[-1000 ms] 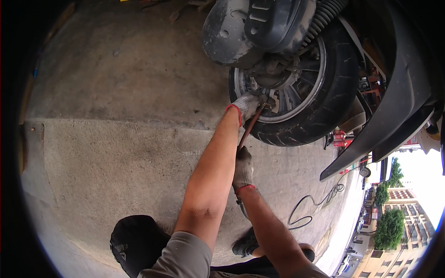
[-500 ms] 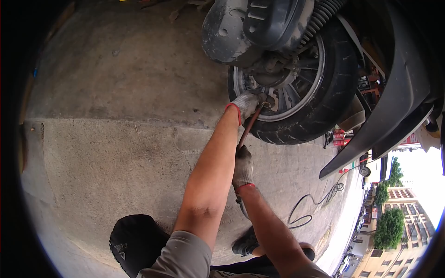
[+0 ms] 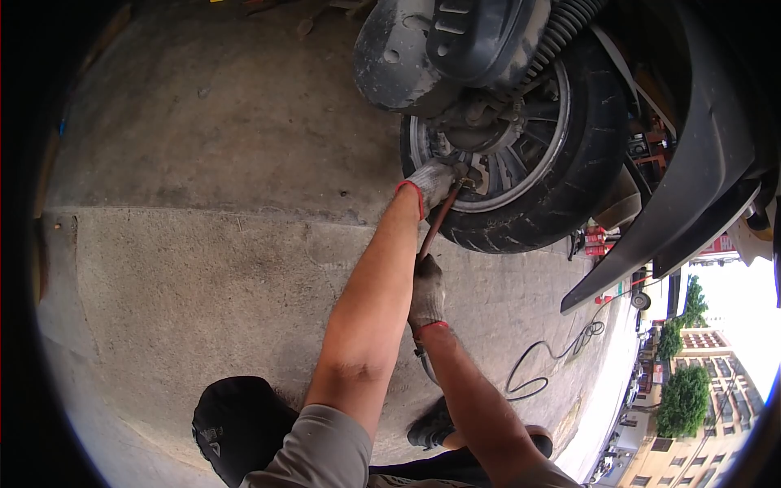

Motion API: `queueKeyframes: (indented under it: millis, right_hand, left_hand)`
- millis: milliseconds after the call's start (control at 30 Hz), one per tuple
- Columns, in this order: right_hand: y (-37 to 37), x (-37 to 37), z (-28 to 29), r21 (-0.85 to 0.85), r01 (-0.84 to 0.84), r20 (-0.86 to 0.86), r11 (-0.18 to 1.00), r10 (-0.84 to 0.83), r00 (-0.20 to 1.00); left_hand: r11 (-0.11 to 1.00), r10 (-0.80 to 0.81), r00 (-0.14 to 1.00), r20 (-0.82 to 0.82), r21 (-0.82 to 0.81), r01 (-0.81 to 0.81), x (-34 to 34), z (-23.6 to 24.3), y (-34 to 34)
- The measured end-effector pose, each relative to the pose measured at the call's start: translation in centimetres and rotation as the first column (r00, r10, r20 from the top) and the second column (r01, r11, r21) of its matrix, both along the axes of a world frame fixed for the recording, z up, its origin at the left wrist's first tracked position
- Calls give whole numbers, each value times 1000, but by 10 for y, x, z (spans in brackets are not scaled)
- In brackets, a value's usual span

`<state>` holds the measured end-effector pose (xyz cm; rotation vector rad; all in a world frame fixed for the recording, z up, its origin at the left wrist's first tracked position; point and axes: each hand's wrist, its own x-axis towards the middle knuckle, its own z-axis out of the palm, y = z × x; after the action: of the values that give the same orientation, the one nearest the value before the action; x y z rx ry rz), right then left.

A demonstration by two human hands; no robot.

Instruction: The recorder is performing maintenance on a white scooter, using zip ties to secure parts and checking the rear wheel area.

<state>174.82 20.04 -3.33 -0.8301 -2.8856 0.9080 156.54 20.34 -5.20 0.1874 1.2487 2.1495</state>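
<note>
A scooter's wheel with a black tyre [image 3: 561, 199] and spoked grey rim [image 3: 506, 202] stands at the upper middle. My left hand [image 3: 435, 179], in a grey-white knit glove with a red cuff, reaches in at the rim's near side. Its fingers close round the brass-coloured end of a reddish-brown air hose [image 3: 438, 225]; the fingertips are partly hidden among the spokes. Nearer to me, my gloved right hand [image 3: 427, 294] is wrapped round the hose's lower end. Whatever fitting lies inside that fist is hidden, and a thin grey hose comes out below its wrist.
Above the wheel hangs the dark engine cover [image 3: 476, 41], with a black fender [image 3: 691, 163] at right. A black hose [image 3: 529, 366] lies coiled on the concrete floor [image 3: 203, 276]. My shoe [image 3: 431, 427] is at the bottom. Red equipment [image 3: 598, 241] stands beyond the wheel.
</note>
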Motion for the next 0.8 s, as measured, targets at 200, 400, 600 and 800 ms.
queueKeyframes:
  millis: [200, 400, 600, 800]
  right_hand:
    - [-1, -1, 1, -7, -1, 17, 1000, 1, 1000]
    - [2, 1, -4, 31, -51, -11, 998, 52, 999]
    - [1, 0, -4, -10, 33, 21, 999, -33, 999]
    - [7, 1, -11, -37, 65, 24, 997, -64, 998]
  left_hand:
    - [1000, -4, 1000, -9, -15, 4, -2, -6, 3]
    - [1000, 6, 999, -46, 28, -4, -5, -13, 9]
    - [999, 6, 999, -44, 34, -5, -2, -7, 4]
    - [999, -15, 1000, -25, 33, 15, 5, 10, -9]
